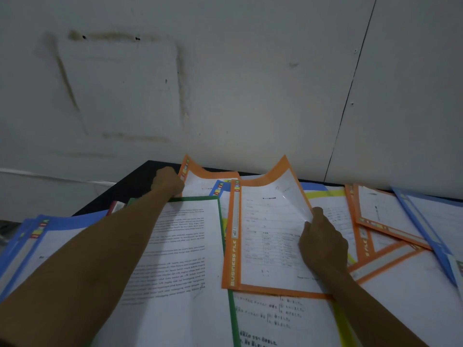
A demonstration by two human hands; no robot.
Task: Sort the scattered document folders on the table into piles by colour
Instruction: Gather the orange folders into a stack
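Note:
Folders with clear fronts cover the black table [140, 176]. My left hand [168, 182] reaches to the far edge and grips the left side of an orange folder [198, 171] that curls up against the wall. My right hand [322, 242] holds the right edge of another orange folder [234, 246], whose top right corner bends upward. A green folder [221, 236] lies under my left forearm. Blue folders [57, 222] lie at the left, and more orange folders [363, 246] lie to the right of my right hand.
A grey wall [225, 83] rises directly behind the table. A blue folder [426, 221] lies at the far right, and a yellow one [323, 194] shows under the orange ones. A red folder edge [116, 206] peeks out near the left forearm.

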